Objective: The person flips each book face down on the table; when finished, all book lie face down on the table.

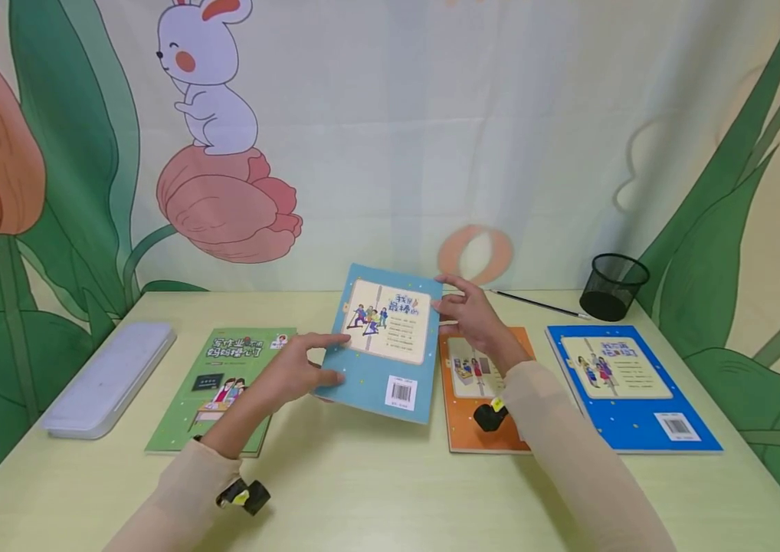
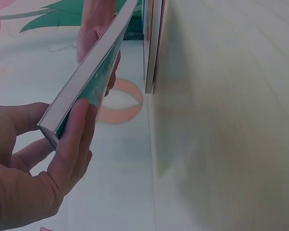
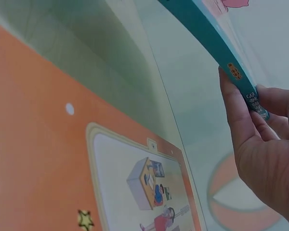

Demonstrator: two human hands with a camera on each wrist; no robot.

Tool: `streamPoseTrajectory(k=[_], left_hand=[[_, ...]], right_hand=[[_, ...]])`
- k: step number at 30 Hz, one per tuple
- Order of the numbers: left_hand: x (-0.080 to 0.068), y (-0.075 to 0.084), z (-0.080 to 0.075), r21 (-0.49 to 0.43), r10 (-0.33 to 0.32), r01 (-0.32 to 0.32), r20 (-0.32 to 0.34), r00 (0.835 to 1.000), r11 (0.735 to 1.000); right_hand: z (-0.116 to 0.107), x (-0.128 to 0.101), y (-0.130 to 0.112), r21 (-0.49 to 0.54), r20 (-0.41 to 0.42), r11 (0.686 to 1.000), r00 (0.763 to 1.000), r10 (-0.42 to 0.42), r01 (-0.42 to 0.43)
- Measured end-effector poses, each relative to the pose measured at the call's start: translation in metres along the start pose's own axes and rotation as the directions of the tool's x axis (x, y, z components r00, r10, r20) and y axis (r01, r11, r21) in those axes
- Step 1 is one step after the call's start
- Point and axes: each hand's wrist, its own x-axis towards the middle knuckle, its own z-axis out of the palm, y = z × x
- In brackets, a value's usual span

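Note:
A light blue book (image 1: 376, 368) is held tilted above the table, its back cover with a barcode label facing the head camera. My left hand (image 1: 296, 369) grips its left edge; in the left wrist view, thumb and fingers (image 2: 76, 127) lie on both sides of the page block. At the upper right edge my right hand (image 1: 469, 310) pinches the book near the spine, which shows teal in the right wrist view (image 3: 216, 48). Right of it, partly under the right forearm, lies an orange book (image 1: 466, 422). To the left is a green book (image 1: 186, 414).
A blue book (image 1: 627, 418) lies at the right of the table. Behind it stand a black mesh pen cup (image 1: 614, 287) and a thin dark pencil (image 1: 535, 302). A pale pencil case (image 1: 110, 379) occupies the far left. A printed curtain (image 1: 376, 138) hangs behind the table.

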Motion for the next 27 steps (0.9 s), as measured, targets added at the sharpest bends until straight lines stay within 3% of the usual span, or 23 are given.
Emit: streamPoseTrajectory(k=[8,16,27], left_hand=[[0.002,-0.009,0.000,0.153,-0.062,0.061,0.000,0.998,0.986],[0.002,-0.019,0.002,0.111,-0.137,0.130,0.056,0.989,0.985],[-0.001,-0.028,0.006,0.204,-0.186,0.158,0.123,0.975,0.966]], right_hand=[[0.006,0.005,0.005,-0.081,0.003,0.996,0.999,0.037,-0.036],[0.012,0.008,0.011,-0.185,0.026,0.980,0.997,0.072,-0.066],[0.024,0.013,0.021,-0.361,0.044,0.923,0.986,0.159,-0.133]])
